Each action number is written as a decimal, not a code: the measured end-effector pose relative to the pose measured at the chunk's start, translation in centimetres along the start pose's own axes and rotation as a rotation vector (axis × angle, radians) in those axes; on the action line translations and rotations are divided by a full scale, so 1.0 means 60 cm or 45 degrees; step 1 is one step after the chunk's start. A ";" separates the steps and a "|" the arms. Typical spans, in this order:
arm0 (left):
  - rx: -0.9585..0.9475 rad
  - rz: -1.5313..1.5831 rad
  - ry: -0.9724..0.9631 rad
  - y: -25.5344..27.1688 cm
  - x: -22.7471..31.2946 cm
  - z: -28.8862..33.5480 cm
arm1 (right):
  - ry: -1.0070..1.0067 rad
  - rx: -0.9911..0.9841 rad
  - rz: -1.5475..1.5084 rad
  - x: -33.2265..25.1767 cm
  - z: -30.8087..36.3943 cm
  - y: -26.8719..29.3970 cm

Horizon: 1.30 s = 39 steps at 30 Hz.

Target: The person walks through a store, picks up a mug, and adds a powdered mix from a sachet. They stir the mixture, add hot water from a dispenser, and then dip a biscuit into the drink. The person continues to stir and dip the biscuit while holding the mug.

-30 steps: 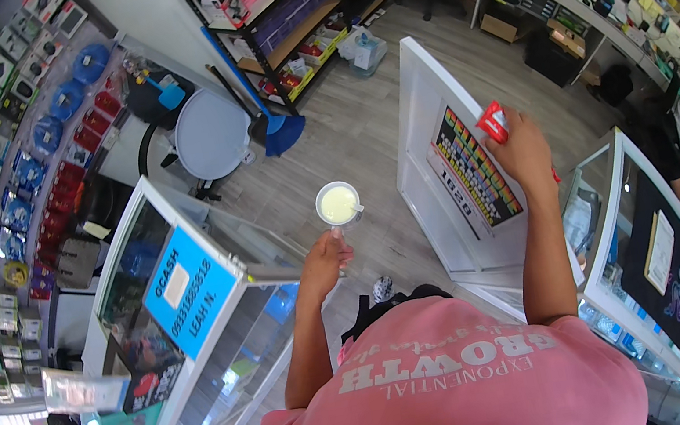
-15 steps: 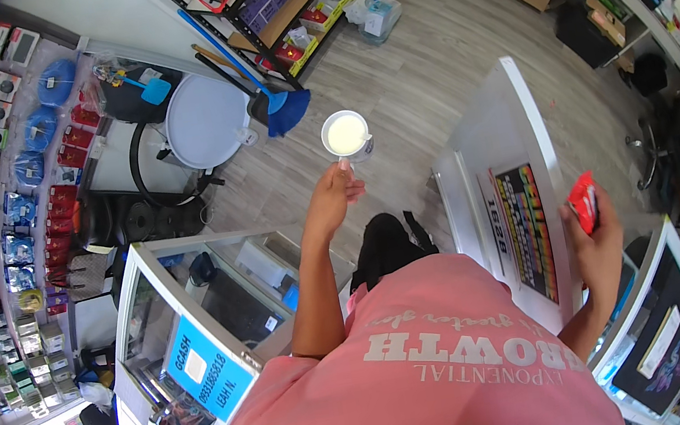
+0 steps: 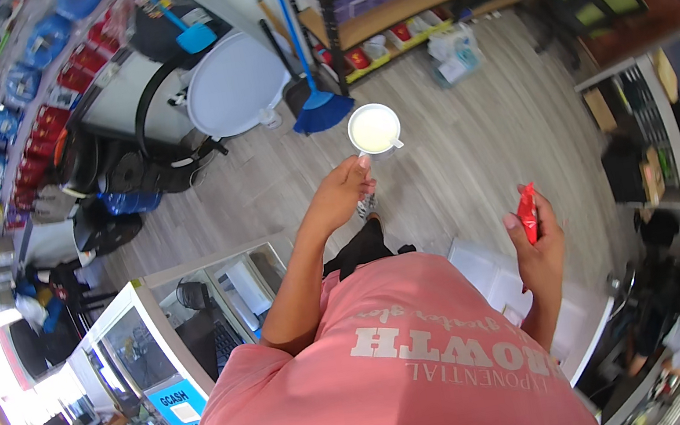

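- Foreground: the wearer's pink shirt [image 3: 365,369], with a white-framed glass display case [image 3: 173,338] at its left.
- Right hand [image 3: 541,245]: raised, thumb and fingers grasping a crumpled red packet [image 3: 528,214] upright, above the right side of the floor [image 3: 448,164].
- Left hand [image 3: 338,198]: extended forward, fingers gripping the near side of a white cup [image 3: 378,152]. The cup is held above the floor, near the picture's centre, and contains a pale, creamy liquid [image 3: 374,128].
- Background: a blue broom [image 3: 323,112], a shelving rack [image 3: 389,14] and a plastic bag [image 3: 455,56] on the floor.
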State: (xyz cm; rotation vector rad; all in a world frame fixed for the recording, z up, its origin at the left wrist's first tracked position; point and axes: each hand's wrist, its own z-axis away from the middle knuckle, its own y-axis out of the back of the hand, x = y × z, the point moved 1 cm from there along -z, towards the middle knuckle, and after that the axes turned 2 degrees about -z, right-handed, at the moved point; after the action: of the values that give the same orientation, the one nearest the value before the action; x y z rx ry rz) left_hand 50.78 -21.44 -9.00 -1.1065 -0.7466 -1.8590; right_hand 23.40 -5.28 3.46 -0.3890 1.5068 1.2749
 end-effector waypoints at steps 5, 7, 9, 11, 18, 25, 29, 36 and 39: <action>0.197 -0.028 -0.014 0.126 0.032 -0.062 | 0.235 -0.352 0.033 -0.107 -0.192 -0.130; 0.296 -0.012 0.001 0.174 0.051 -0.070 | 0.266 -0.506 0.006 -0.140 -0.253 -0.183; 0.385 0.036 0.014 0.217 0.065 -0.073 | 0.295 -0.689 0.024 -0.169 -0.310 -0.241; 0.517 0.129 0.070 0.258 0.074 -0.069 | 0.427 -0.878 0.131 -0.197 -0.372 -0.304; 0.946 0.349 0.209 0.364 0.088 -0.022 | 0.846 -1.455 0.383 -0.338 -0.504 -0.518; 1.349 0.625 0.245 0.452 0.117 0.088 | 1.137 -1.853 0.242 -0.485 -0.500 -0.752; 1.521 0.702 0.262 0.509 0.111 0.179 | 1.305 -1.996 0.301 -0.545 -0.442 -0.897; 1.727 0.748 0.335 0.646 0.101 0.376 | 1.435 -2.221 0.260 -0.631 -0.262 -1.130; 1.803 0.727 0.365 0.713 0.086 0.463 | 1.535 -2.314 0.197 -0.672 -0.170 -1.198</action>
State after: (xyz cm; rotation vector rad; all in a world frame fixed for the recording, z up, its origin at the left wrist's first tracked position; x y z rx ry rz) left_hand 98.00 -21.51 10.94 -0.0655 -1.1077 -0.6165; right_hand 89.35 -55.59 0.21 -2.5412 0.6160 2.4464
